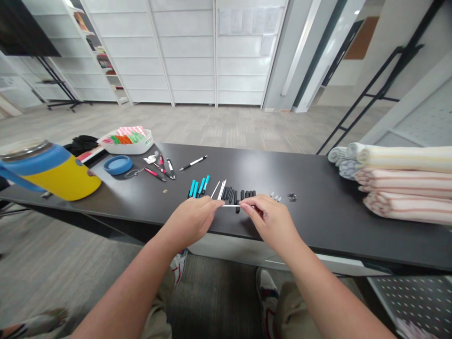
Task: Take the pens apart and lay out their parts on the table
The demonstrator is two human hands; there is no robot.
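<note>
My left hand (193,215) pinches one end of a thin white pen refill (231,205). The fingers of my right hand (270,214) are closed at its other end, so it lies level between both hands above the desk. More white refills (222,188) lie just beyond my left fingertips. Beside them are several black pen pieces (231,194) in rows. Teal pen barrels (196,187) lie to the left. Past my right hand are small clear pieces (276,197) and a little heap of dark metallic bits (292,197), perhaps springs.
Pens (154,174) lie at the back left, near a blue lid (117,165) and a white basket (148,140) of colourful packets. A yellow and blue jug (63,174) stands at the left. Rolled striped cloths (409,181) are stacked at the right. The dark desk's front edge (339,252) is near me.
</note>
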